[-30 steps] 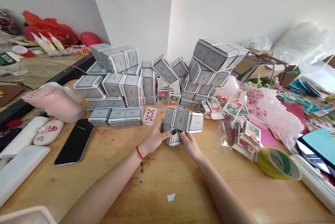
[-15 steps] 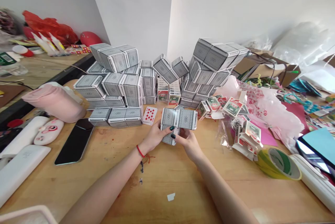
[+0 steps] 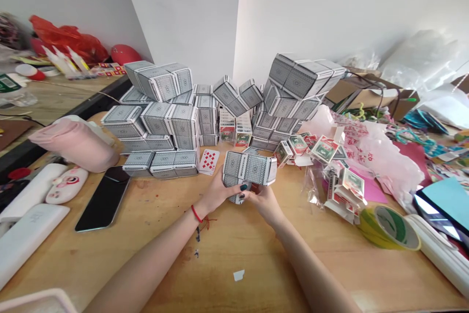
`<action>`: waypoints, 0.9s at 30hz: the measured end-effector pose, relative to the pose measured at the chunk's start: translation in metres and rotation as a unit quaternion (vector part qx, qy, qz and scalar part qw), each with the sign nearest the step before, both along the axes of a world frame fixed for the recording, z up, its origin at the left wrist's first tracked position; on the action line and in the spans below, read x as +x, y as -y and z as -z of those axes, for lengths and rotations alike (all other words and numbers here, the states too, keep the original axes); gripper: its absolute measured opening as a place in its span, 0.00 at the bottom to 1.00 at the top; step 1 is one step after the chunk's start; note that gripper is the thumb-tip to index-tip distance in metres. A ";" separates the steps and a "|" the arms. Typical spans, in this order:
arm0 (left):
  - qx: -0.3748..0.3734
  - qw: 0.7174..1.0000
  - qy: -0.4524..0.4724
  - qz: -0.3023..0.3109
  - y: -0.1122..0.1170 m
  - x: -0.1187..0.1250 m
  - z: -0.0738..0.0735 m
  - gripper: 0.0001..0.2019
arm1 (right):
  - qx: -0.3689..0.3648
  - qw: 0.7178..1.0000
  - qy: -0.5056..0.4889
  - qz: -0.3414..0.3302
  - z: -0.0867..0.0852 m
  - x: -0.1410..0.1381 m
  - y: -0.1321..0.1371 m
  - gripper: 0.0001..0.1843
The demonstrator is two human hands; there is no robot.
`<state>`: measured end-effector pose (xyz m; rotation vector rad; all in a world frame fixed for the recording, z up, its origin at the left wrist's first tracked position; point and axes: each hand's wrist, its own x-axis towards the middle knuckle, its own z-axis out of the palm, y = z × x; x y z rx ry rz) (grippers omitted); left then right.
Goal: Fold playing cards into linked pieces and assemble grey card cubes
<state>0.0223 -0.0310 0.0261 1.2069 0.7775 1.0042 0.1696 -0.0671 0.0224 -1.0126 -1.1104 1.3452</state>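
Note:
Between both hands is a block made of grey-backed playing cards (image 3: 252, 167), held just above the table with one face tipped toward me. My left hand (image 3: 220, 191) grips its left side, the thumb across the lower front. On the lower right, my right hand (image 3: 262, 201) pinches the same block; its other fingers are partly hidden underneath. Left of the block a ten of diamonds card (image 3: 209, 162) lies face up. Behind stand similar card blocks, stacked in a left pile (image 3: 170, 120) and a right pile (image 3: 293, 103).
Small card boxes (image 3: 325, 149) and a yellow tape roll (image 3: 390, 227) lie to the right, by a plastic bag (image 3: 381, 156). At left are a black phone (image 3: 103, 199), a pink roll (image 3: 73, 142) and a white case (image 3: 29, 239). A paper scrap (image 3: 239, 275) lies in front.
The held card block has tilted, so its near long side shows more and its top less. Both hands have turned slightly with it and keep their grip.

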 end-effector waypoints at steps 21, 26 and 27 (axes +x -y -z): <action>0.079 0.990 -0.088 -0.074 -0.001 0.002 0.009 0.37 | -0.051 0.981 0.174 0.077 -0.009 -0.007 0.009 0.14; 0.097 0.986 -0.105 -0.084 0.000 0.004 0.005 0.37 | -0.041 0.964 0.240 0.111 -0.013 -0.011 0.012 0.11; 0.100 0.986 -0.106 -0.083 0.000 0.004 0.004 0.37 | -0.034 0.960 0.253 0.113 -0.013 -0.012 0.013 0.11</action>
